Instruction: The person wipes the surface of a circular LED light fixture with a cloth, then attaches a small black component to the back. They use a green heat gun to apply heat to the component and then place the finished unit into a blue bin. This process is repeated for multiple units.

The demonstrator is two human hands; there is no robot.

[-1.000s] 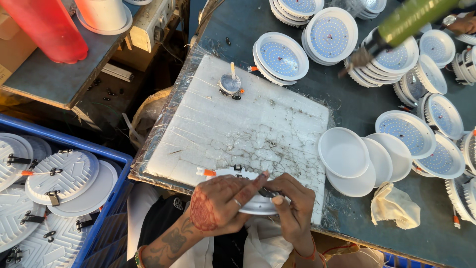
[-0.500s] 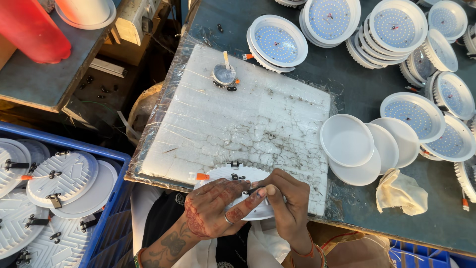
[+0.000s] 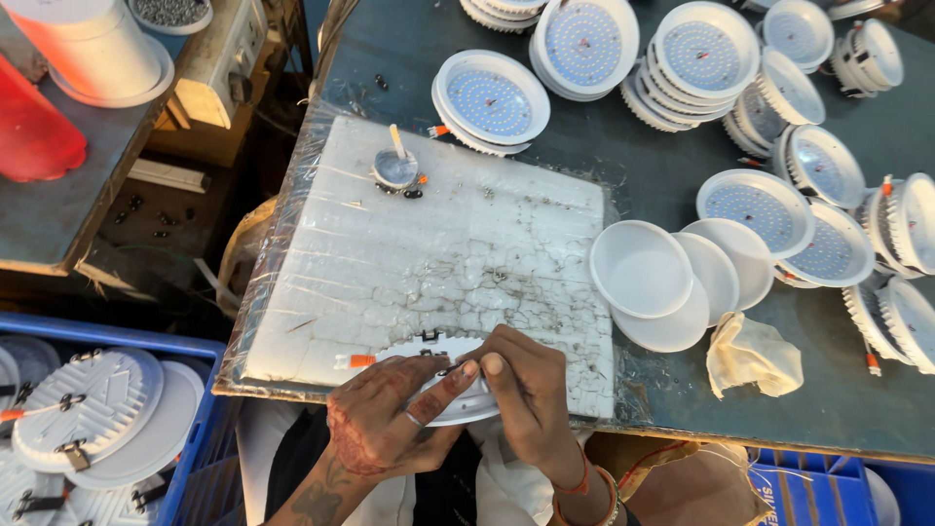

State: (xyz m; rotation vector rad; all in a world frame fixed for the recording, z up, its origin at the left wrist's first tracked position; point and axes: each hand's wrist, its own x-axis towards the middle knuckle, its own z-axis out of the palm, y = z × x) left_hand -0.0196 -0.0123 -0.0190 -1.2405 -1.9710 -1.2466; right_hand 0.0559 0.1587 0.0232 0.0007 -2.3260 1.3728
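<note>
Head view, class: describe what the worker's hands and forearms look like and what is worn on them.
The left hand bears reddish-brown henna patterns, a ring on one finger and a dark tattoo on the bare forearm. The right hand has orange and gold-coloured bangles at the wrist. No sleeves show.

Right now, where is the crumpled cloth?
In the head view, the crumpled cloth lies on the dark table, right of the white board and just below the stack of plain white round covers.

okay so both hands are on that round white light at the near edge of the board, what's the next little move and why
Probably press the thumbs down to seat the part. Both the left hand and right hand pinch the round light at its top, thumbs meeting there, its edge hanging over the white board.
</note>
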